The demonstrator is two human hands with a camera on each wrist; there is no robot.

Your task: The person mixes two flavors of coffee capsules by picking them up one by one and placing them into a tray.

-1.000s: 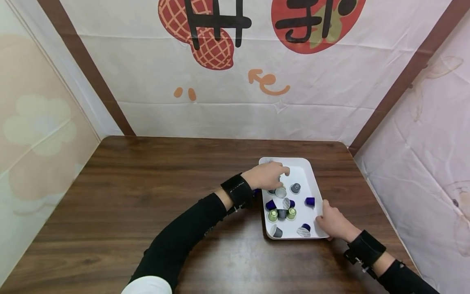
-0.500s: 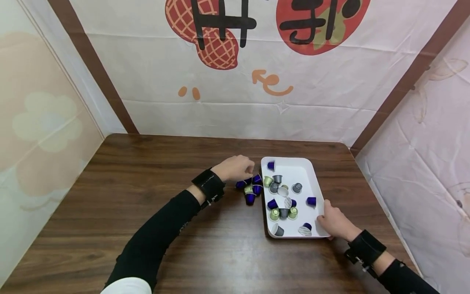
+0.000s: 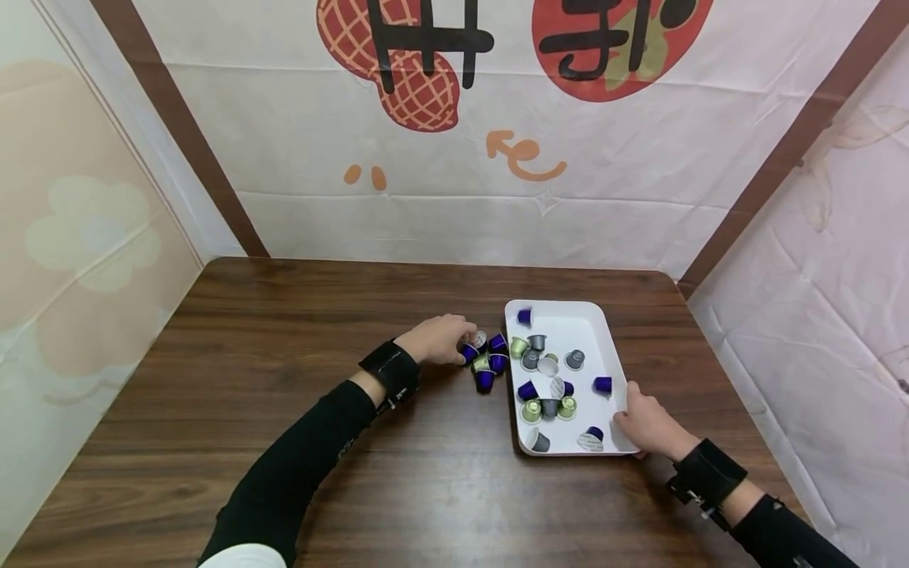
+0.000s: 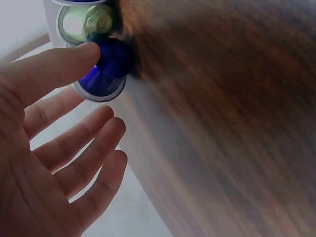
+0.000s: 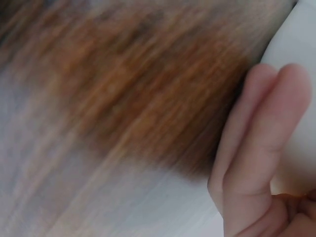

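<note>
My left hand (image 3: pixel 436 339) is at the left side of a small pile of coffee capsules, left of the tray. Its thumb and index finger pinch a blue coffee capsule (image 4: pixel 106 69) in the left wrist view, while the other fingers spread apart. Just beyond sits a green capsule (image 4: pixel 81 22). At the lower right corner of the white tray (image 3: pixel 589 331), my right hand (image 3: pixel 652 424) grips the rim. The right wrist view shows that hand's fingers (image 5: pixel 261 148) against the tray's edge.
Several blue, green and grey capsules lie scattered in the tray, among them a grey capsule (image 3: pixel 574 360) and a blue capsule (image 3: pixel 602 385). Loose capsules such as a blue one (image 3: pixel 484 382) sit close to the tray's left wall. A wooden table (image 3: pixel 341 315) carries everything.
My left hand has moved left from over the tray to the pile beside it, then down onto a blue capsule. A blue capsule shows at the tray's upper left. My right hand stays on the rim.
</note>
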